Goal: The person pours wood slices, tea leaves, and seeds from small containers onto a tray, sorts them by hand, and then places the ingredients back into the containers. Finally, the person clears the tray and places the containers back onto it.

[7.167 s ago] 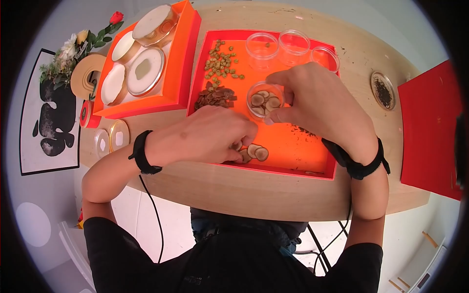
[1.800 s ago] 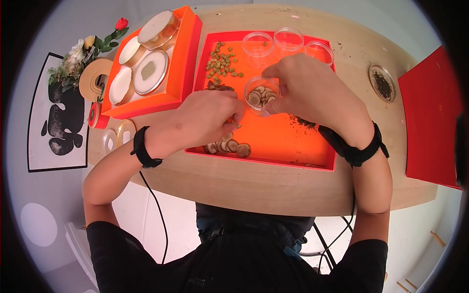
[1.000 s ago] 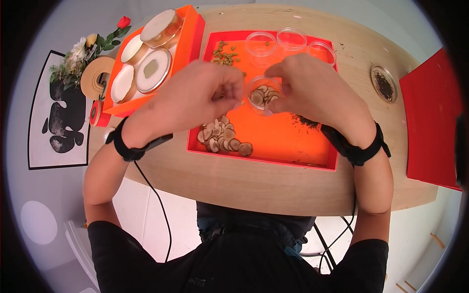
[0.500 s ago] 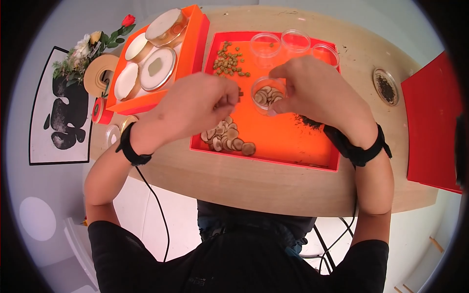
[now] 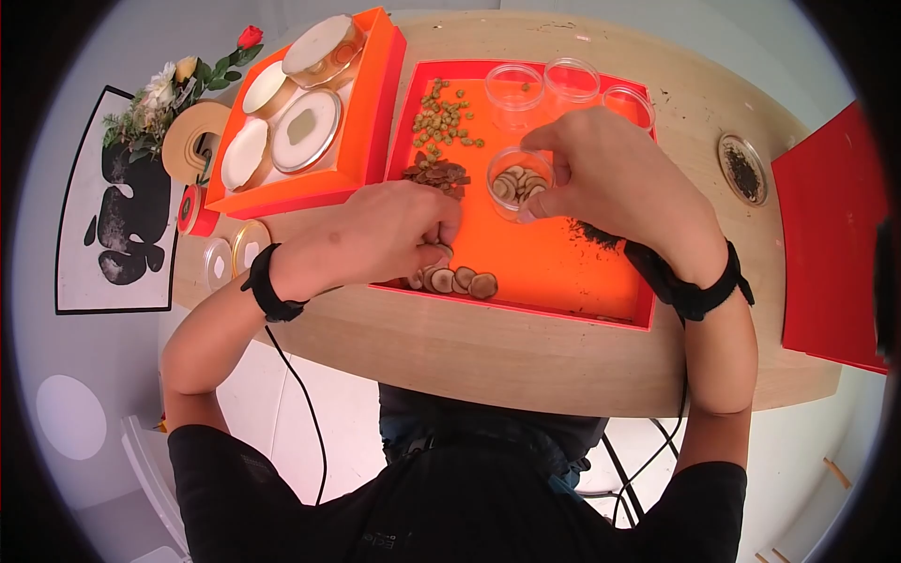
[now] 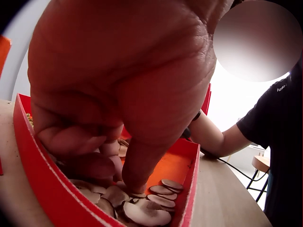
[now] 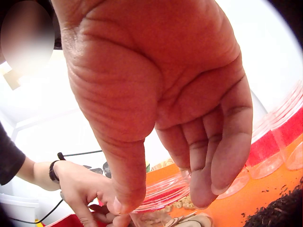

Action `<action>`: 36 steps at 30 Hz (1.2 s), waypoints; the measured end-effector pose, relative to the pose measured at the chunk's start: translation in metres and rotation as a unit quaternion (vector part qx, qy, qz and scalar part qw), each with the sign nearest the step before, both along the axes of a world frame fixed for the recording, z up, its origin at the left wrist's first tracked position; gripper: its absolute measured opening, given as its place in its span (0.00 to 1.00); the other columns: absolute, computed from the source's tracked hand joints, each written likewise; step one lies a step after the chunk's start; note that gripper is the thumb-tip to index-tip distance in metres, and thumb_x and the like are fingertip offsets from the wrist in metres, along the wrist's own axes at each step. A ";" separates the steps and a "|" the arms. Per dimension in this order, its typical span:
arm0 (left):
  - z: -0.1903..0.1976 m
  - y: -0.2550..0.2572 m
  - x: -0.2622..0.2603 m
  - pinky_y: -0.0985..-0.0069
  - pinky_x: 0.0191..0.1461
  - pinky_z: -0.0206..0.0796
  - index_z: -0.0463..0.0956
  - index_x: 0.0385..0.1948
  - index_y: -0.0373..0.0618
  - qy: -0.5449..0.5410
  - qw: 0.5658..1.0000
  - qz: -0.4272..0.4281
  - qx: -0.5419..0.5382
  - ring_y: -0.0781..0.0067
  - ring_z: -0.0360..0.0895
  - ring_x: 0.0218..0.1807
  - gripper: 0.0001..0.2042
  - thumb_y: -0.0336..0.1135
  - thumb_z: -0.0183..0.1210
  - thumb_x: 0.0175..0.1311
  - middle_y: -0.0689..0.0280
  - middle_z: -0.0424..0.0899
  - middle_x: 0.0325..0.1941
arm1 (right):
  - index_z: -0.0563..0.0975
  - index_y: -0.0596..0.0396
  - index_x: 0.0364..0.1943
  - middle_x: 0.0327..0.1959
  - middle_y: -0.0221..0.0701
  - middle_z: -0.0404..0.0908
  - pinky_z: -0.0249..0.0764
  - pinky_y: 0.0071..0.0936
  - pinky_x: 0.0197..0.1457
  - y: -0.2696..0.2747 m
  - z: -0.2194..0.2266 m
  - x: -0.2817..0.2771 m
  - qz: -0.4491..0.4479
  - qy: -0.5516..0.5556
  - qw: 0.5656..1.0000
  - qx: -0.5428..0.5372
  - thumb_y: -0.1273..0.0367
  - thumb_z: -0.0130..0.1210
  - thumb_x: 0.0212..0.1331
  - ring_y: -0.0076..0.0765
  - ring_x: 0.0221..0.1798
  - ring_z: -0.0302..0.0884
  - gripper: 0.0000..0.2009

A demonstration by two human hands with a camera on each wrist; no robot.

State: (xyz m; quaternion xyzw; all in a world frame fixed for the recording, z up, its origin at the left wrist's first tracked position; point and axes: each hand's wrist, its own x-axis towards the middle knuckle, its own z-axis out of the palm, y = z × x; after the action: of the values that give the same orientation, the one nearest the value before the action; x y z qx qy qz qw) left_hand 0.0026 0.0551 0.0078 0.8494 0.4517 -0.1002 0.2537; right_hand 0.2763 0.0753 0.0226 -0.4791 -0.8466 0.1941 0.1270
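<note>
Left hand [image 5: 404, 225] has dropped to dried slices [image 5: 462, 280] beneath it, curled, hold unclear, apparently picking; pinch lightly next. Right hand [image 5: 619, 174] grips plastic cup [image 5: 501, 208].

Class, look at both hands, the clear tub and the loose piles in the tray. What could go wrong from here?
The right hand grips the clear tub at its rim, so a jolt might tip it and spill the slices inside.
Brown flakes lie close to the left hand, which reaches into the loose slices; the two could get mixed.
Dark shreds sit near the right wrist strap, which might scatter them.
</note>
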 end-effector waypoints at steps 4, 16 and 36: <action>-0.001 0.002 -0.002 0.60 0.44 0.76 0.81 0.39 0.40 -0.040 0.999 0.008 -0.017 0.56 0.88 0.41 0.11 0.32 0.75 0.65 0.60 0.88 0.36 | 0.90 0.61 0.58 0.29 0.39 0.86 0.79 0.43 0.43 0.001 -0.007 0.002 0.009 0.018 0.999 0.036 0.61 0.86 0.45 0.46 0.36 0.87 0.33; 0.019 0.003 -0.001 0.73 0.38 0.73 0.81 0.38 0.39 -0.144 0.984 0.070 -0.075 0.77 0.83 0.33 0.09 0.28 0.75 0.69 0.67 0.86 0.31 | 0.89 0.65 0.53 0.45 0.51 0.91 0.82 0.49 0.56 0.000 0.008 -0.002 -0.008 -0.011 1.000 -0.027 0.60 0.84 0.47 0.59 0.54 0.89 0.29; 0.032 0.027 0.039 0.78 0.33 0.71 0.87 0.45 0.38 -0.252 0.961 0.107 0.041 0.84 0.81 0.28 0.05 0.26 0.69 0.73 0.69 0.90 0.34 | 0.91 0.57 0.54 0.27 0.42 0.86 0.79 0.46 0.42 0.002 -0.004 -0.002 -0.004 0.003 1.000 0.013 0.58 0.87 0.45 0.50 0.34 0.86 0.31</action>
State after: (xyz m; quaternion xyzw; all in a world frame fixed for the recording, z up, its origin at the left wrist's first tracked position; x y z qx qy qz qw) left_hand 0.0419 0.0820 0.0397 0.8037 0.4649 0.1635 0.3334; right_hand 0.2742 0.0776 0.0189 -0.4798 -0.8470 0.1839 0.1364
